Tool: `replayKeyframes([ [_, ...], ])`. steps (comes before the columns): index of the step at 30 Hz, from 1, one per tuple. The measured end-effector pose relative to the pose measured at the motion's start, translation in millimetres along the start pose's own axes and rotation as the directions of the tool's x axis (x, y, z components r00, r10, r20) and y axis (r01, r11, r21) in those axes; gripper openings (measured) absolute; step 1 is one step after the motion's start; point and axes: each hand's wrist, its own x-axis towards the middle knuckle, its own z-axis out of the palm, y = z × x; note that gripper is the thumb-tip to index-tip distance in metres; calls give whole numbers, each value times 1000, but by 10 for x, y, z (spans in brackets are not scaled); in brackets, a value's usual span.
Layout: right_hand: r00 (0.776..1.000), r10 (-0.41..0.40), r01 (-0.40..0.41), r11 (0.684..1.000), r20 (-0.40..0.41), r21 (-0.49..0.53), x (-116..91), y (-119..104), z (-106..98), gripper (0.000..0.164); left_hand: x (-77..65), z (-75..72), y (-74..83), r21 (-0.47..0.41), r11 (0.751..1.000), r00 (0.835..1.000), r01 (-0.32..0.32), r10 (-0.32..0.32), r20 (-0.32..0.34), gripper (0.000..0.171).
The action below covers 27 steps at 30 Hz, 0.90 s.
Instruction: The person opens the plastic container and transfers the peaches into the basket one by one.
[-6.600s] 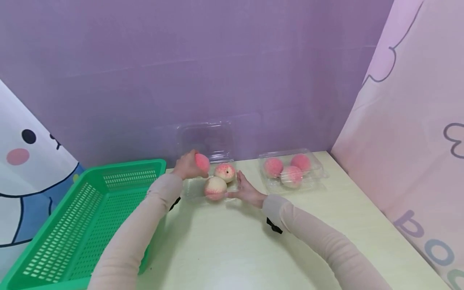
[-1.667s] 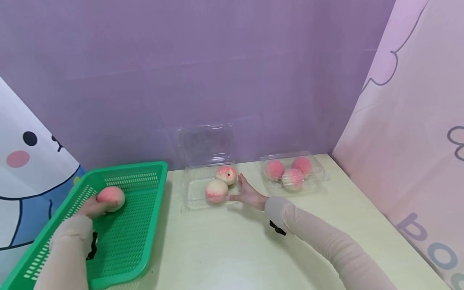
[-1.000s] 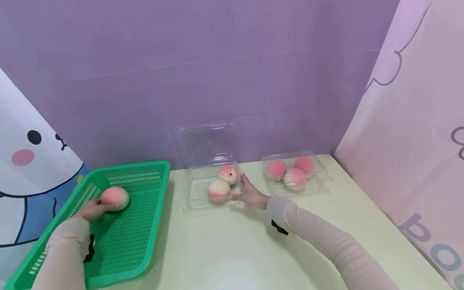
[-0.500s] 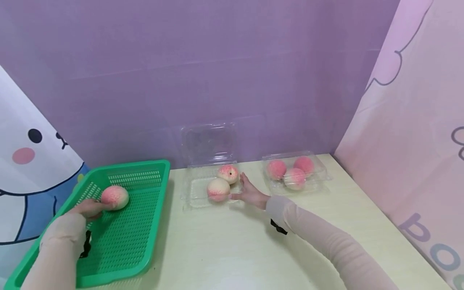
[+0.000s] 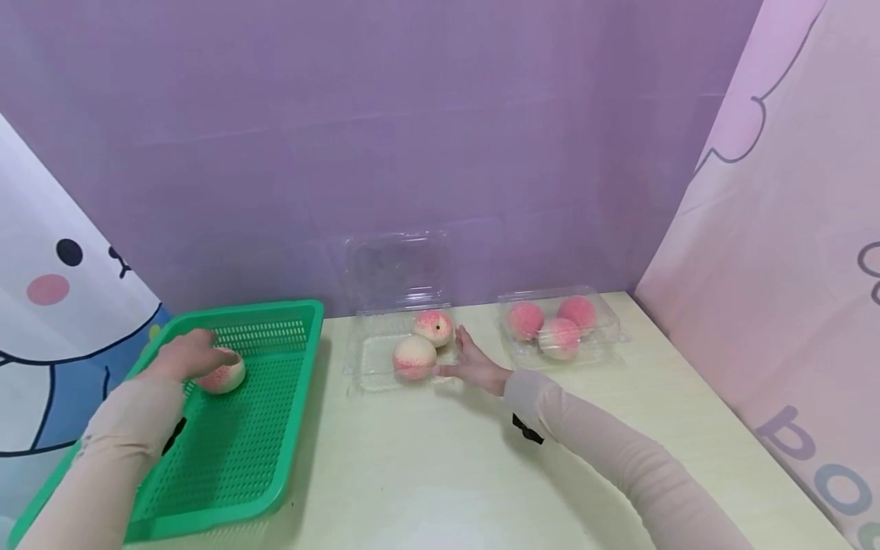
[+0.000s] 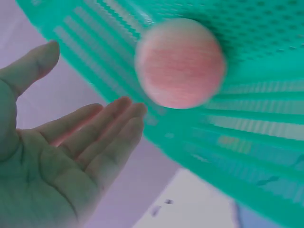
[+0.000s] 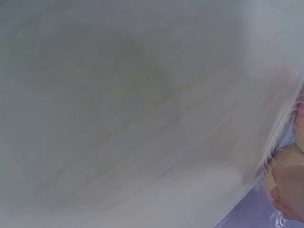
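In the head view, my left hand (image 5: 184, 355) is over the far left part of the green basket (image 5: 297, 409), just above a pink and cream peach (image 5: 223, 376). The left wrist view has that hand's fingers loosely extended and apart from the peach (image 6: 180, 64). My right hand (image 5: 477, 370) stays at the right side of a clear plastic clamshell box (image 5: 376, 353), thumb and fingers spread beside it. Two peaches lie in this box, a paler one (image 5: 415, 359) in front of a speckled one (image 5: 434, 328). Pale cloth covers most of the right wrist view.
The box's lid (image 5: 399, 267) stands raised against the purple backdrop (image 5: 440, 137). To the right, another clear box (image 5: 598, 336) holds three peaches under its lid. The pale table (image 5: 426, 458) ends at a pink printed curtain (image 5: 777, 229) on the right.
My left hand carried a peach from the middle box into the basket, released it, and has just lifted off it. The right hand has kept its place at the box.
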Motion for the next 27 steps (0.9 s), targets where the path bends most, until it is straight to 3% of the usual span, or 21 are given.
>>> replayKeyframes([
  [7,1000,-7,7,1000,7,4,8,0,-11,109,-5,-17,466,48,993,985,-112,117,-128,71],
  [16,1000,-12,12,1000,21,-1,-2,-32,-9,108,-15,72,1011,37,967,948,-251,253,-194,55],
  [19,1000,-10,10,1000,16,-6,-14,-51,-2,108,-9,123,1180,14,958,940,-286,283,-191,52],
  [27,1000,-6,6,1000,3,-15,-53,-65,-6,106,55,249,1659,-92,947,948,-307,296,-113,51],
])
